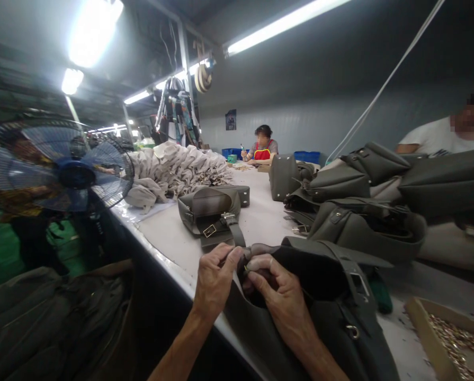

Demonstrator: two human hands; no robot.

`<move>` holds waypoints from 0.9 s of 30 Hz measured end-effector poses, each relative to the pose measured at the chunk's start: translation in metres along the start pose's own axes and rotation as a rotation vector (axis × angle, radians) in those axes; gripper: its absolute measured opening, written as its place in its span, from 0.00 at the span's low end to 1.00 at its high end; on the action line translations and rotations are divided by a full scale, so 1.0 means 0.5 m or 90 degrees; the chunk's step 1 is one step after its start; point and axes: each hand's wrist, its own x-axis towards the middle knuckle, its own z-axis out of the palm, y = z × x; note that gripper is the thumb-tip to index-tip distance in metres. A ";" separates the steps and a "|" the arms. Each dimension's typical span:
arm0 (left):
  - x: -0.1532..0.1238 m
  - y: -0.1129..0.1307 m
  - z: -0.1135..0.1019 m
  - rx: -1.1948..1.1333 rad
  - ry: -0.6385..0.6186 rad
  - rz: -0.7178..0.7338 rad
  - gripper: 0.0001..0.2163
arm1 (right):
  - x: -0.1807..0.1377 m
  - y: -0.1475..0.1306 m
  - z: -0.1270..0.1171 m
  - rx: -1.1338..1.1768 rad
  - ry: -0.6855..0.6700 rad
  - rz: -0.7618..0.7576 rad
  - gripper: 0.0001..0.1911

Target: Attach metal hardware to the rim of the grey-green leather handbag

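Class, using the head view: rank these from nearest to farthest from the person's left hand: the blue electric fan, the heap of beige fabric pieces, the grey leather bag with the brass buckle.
1. Grey leather bag with the brass buckle, just beyond the left hand on the table.
2. Blue electric fan, off to the left, beside the table edge.
3. Heap of beige fabric pieces, farther up the table.

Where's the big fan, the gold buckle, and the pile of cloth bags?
fan [77, 173], head view, blue centre hub.
gold buckle [209, 230], head view, its frame.
pile of cloth bags [179, 166], head view, middle of heap.

handbag [332, 317]: dark grey | fan [75, 172]: blue | apron [262, 154]: red
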 end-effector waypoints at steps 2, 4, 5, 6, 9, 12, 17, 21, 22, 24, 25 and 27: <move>-0.008 -0.013 -0.002 -0.065 0.004 -0.046 0.15 | -0.006 0.000 0.015 -0.019 0.023 -0.014 0.04; -0.015 -0.023 -0.001 -0.144 0.004 -0.085 0.16 | -0.009 0.001 0.023 -0.046 0.045 -0.030 0.03; -0.018 -0.026 0.001 -0.184 0.003 -0.102 0.16 | -0.009 0.001 0.024 -0.062 0.051 -0.039 0.03; -0.021 -0.026 0.002 -0.224 -0.002 -0.116 0.16 | -0.009 0.002 0.024 -0.079 0.053 -0.044 0.03; -0.028 -0.019 0.008 -0.331 -0.016 -0.159 0.16 | -0.010 0.004 0.023 -0.128 0.056 -0.049 0.04; -0.031 -0.009 0.011 -0.416 -0.023 -0.208 0.18 | -0.010 0.005 0.023 -0.157 0.060 -0.053 0.04; -0.028 -0.004 0.011 -0.430 -0.017 -0.221 0.17 | -0.009 0.004 0.024 -0.171 0.068 -0.054 0.04; -0.027 -0.005 0.010 -0.374 -0.020 -0.192 0.18 | -0.008 0.004 0.025 -0.169 0.086 -0.006 0.04; -0.028 -0.006 0.009 -0.351 -0.018 -0.180 0.18 | -0.008 0.004 0.025 -0.152 0.089 0.017 0.05; -0.030 -0.008 0.008 -0.310 -0.015 -0.160 0.18 | -0.008 0.004 0.026 -0.115 0.096 0.056 0.07; -0.031 -0.010 0.008 -0.296 -0.017 -0.154 0.18 | -0.008 0.003 0.027 -0.100 0.099 0.066 0.08; -0.032 -0.012 0.007 -0.278 -0.018 -0.146 0.18 | -0.007 0.002 0.027 -0.086 0.100 0.072 0.09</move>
